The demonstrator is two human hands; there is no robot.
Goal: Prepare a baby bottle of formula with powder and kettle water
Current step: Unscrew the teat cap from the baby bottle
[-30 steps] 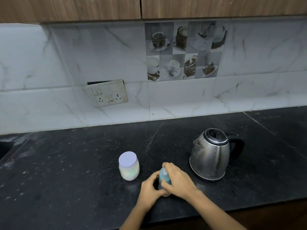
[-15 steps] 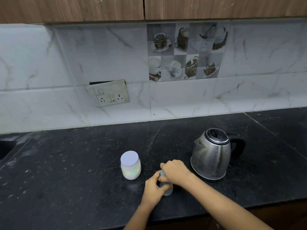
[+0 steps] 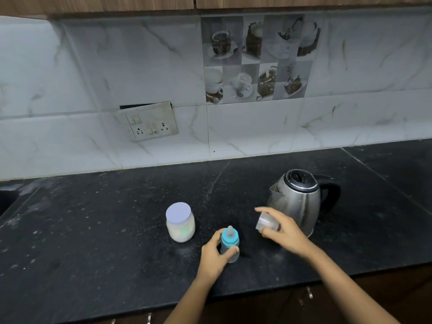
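Kitchen wall, white marble-look tiles (image 3: 257, 132), running the full width beyond both hands.

Bench (image 3: 105, 230): black speckled stone with pale dust and specks. It carries every item below.

Wall cabinets (image 3: 93, 5): wood-grain fronts, with only the lower edge in view, high above the hands.

Picture tiles (image 3: 257, 59): a panel of cups and desserts set in the wall, up beyond the right hand.

Socket plate (image 3: 150, 123): white and soiled, with switches and two outlets. It hangs crooked on the wall, up and left of the left hand.

Electric kettle (image 3: 295, 202): stainless steel, black lid shut, upright. It stands just beyond the right hand, with the spout toward that hand and the black handle on the far side. Whether the hand touches it cannot be told.

Powder jar (image 3: 180, 222): clear with pale contents and a pale lilac lid on, upright. It is near the left hand on its left side, not touching.

Right hand (image 3: 282, 232): raised over the bench to the right of the bottle. The forefinger is stretched forward, and the thumb and other fingers are clasped round the clear cap.

Left hand (image 3: 215, 256): wrapped round the bottle's body, thumb across the front.

Baby bottle (image 3: 230, 244): translucent with a blue collar and a bare teat. It stands upright on the bench in the left hand.

Clear cap (image 3: 267, 222): off the bottle, tilted, in the right hand.
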